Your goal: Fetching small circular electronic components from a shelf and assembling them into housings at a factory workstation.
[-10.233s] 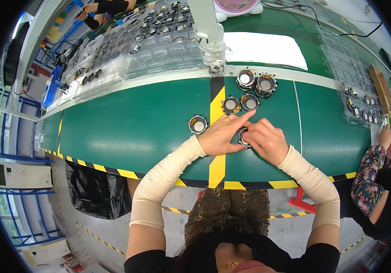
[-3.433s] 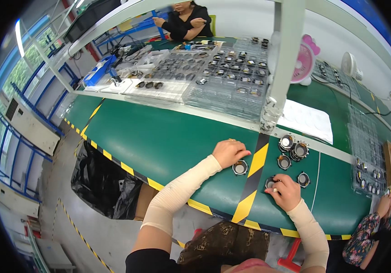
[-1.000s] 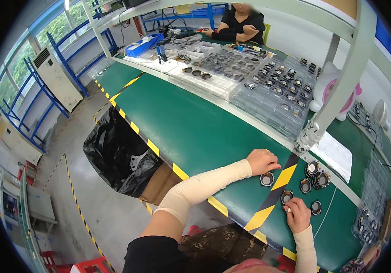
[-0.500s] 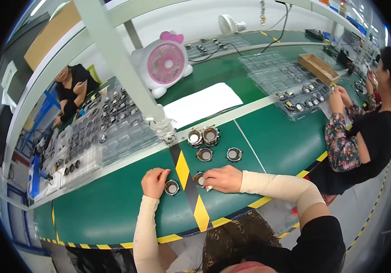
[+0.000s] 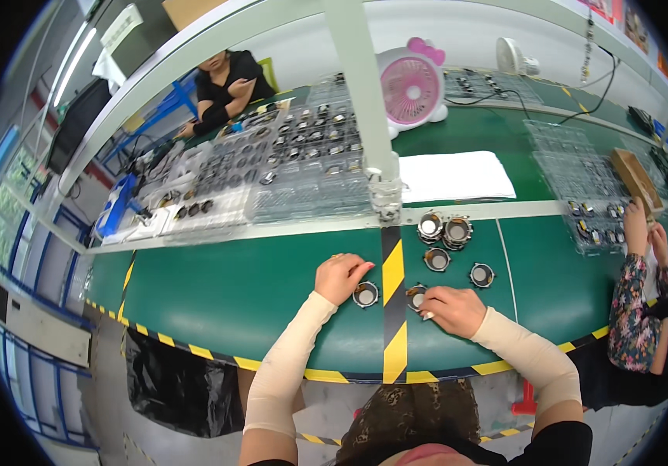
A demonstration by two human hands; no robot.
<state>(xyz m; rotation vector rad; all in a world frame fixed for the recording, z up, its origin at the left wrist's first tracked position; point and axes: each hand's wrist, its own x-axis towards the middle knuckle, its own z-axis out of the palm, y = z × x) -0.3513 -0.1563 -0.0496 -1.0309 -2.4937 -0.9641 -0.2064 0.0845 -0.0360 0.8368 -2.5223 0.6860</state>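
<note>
Green bench mat (image 5: 233, 303), crossed by a yellow-black striped tape (image 5: 393, 311) taken as reference. Left hand (image 5: 340, 277) just left of the tape, fingers curled over a round metal ring part (image 5: 365, 294), touching its rim. Right hand (image 5: 450, 309) just right of the tape, fingertips closed on a second ring part (image 5: 416, 296) lying on the tape's edge. Beyond, right of the tape: two loose rings (image 5: 458, 268), then a stacked pair (image 5: 444, 230). Farther, clear trays of parts (image 5: 287, 167) left of the tape; white sheet (image 5: 455, 177) and pink fan (image 5: 412, 81) right of it.
</note>
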